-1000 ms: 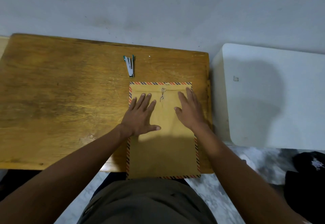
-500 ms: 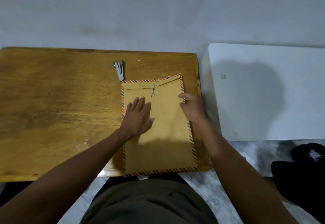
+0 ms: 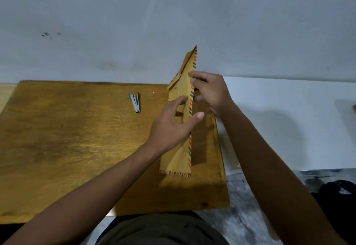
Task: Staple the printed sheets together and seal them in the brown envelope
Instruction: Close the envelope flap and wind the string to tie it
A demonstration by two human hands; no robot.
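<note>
The brown envelope (image 3: 181,154), edged with red and dark stripes, stands nearly on edge above the right part of the wooden table (image 3: 67,148), flap end up and closed. My right hand (image 3: 210,92) pinches its striped long edge near the top. My left hand (image 3: 173,127) holds it lower down, fingers on the left face and thumb across the striped edge. A small silver stapler (image 3: 135,102) with green ends lies on the table, left of the envelope. No printed sheets show.
A white surface (image 3: 289,119) adjoins the table on the right. A grey wall rises behind both. A dark object (image 3: 339,198) sits on the mottled floor at lower right. My lap fills the bottom of the view.
The envelope lay flat under both palms a second ago; now both hands have lifted it off the table and turned it up on edge. The stapler has stayed in place.
</note>
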